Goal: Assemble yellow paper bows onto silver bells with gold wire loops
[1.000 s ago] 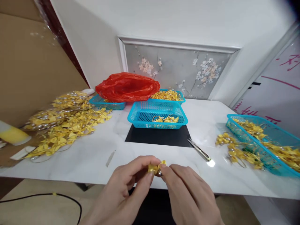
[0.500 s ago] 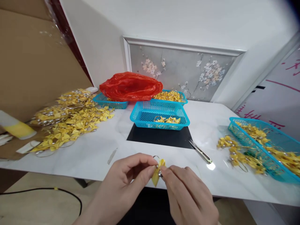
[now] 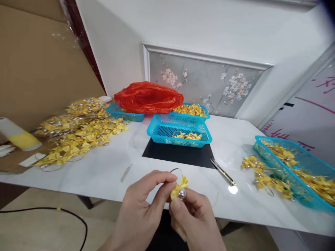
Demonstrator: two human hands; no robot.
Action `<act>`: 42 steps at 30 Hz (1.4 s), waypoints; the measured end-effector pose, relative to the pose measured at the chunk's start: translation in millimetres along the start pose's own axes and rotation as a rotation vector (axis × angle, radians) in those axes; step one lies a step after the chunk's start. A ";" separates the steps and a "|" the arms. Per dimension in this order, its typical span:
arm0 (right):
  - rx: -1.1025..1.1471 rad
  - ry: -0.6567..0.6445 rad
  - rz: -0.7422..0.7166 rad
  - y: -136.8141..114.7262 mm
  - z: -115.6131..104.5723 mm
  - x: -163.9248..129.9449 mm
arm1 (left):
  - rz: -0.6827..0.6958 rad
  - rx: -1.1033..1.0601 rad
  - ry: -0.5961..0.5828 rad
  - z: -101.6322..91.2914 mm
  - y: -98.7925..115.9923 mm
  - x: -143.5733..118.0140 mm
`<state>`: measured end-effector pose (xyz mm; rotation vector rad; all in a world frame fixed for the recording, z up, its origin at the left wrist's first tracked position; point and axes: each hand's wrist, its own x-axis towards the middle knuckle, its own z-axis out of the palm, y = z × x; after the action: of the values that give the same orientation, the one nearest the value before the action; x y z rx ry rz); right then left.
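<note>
Both hands meet at the near edge of the white marble table [image 3: 104, 174]. My left hand [image 3: 141, 212] and my right hand [image 3: 193, 223] pinch one small yellow ribbon bow [image 3: 180, 186] between their fingertips. A silver bell hangs at the bow's middle and a thin wire loop rises above it. The bow is held just above the table edge, in front of a black mat [image 3: 180, 155].
A blue basket [image 3: 179, 129] with a few bows stands on the mat. Small snips [image 3: 222, 172] lie to its right. A large heap of yellow bows [image 3: 78, 134] covers the left side; another blue basket [image 3: 295, 167] of bows sits at right. A red plastic bag [image 3: 149, 97] lies behind.
The bow has been turned in my fingers so its bell and loop now show. My right hand has dropped lower and rotated palm-up. The view shifted slightly left.
</note>
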<state>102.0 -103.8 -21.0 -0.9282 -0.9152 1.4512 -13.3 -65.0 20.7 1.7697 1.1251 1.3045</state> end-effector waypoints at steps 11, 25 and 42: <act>-0.474 0.101 -0.402 -7.0 -15.8 0.7 | -0.413 -0.417 -0.257 -8.6 -8.4 5.3; -0.404 0.041 -0.153 -32.6 -56.2 1.0 | -0.238 -0.192 -0.415 -17.3 -4.1 15.4; -0.324 0.073 -0.295 -37.9 -19.9 -4.0 | -0.360 -0.472 -0.522 -16.7 -1.7 14.4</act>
<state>135.2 -104.4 6.3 -1.0253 -1.2001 1.0296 -27.9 -50.9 29.6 1.3598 0.7182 0.7459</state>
